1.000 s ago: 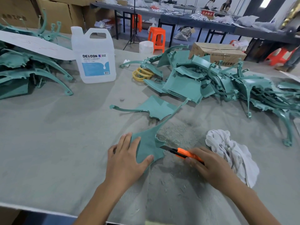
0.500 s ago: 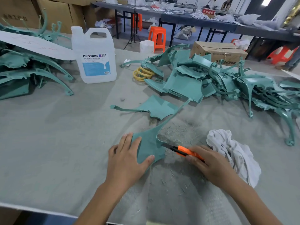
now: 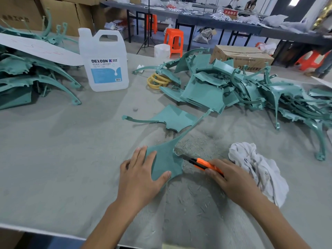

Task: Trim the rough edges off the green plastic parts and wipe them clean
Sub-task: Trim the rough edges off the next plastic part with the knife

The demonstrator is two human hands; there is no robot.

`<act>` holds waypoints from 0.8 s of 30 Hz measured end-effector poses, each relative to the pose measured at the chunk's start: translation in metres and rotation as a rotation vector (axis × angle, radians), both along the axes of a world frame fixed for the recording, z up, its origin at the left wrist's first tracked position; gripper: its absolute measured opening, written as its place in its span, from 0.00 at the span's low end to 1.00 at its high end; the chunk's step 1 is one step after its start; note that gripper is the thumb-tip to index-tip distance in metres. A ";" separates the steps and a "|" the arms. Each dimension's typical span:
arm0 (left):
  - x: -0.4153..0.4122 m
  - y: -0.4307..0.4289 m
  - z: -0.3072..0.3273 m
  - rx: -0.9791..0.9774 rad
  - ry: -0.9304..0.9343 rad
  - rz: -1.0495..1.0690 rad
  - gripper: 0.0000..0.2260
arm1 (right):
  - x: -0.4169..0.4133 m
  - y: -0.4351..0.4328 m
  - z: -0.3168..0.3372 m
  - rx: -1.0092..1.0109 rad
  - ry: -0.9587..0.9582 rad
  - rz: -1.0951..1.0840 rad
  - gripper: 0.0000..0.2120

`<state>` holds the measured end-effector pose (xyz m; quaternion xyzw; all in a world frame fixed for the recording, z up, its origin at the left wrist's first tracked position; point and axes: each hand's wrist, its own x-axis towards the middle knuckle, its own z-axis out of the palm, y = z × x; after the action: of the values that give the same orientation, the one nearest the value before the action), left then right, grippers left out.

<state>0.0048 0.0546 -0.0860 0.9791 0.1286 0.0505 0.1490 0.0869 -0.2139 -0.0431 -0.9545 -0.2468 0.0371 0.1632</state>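
Observation:
A green plastic part with a long thin arm lies flat on the grey cloth-covered table. My left hand presses it down with straight fingers, thumb on its near corner. My right hand grips an orange utility knife, whose blade tip meets the part's right edge. A second green part lies just beyond. A crumpled white rag sits right of my right hand.
Piles of green parts lie at the right and far left. A white DEXCON jug stands at the back, yellow rings beside it. Plastic shavings litter the cloth. A cardboard box sits behind the right pile.
The knife has slid a little further along the part's right edge, away from me. My left hand and the part have stayed in place.

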 end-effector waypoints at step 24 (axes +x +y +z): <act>0.000 0.011 0.023 0.058 0.151 -0.128 0.51 | -0.013 -0.005 0.006 -0.059 -0.013 0.071 0.17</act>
<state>0.0047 0.0658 -0.0631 0.9903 0.0751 -0.0292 0.1133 0.0735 -0.2189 -0.0372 -0.9498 -0.2802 0.0439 0.1321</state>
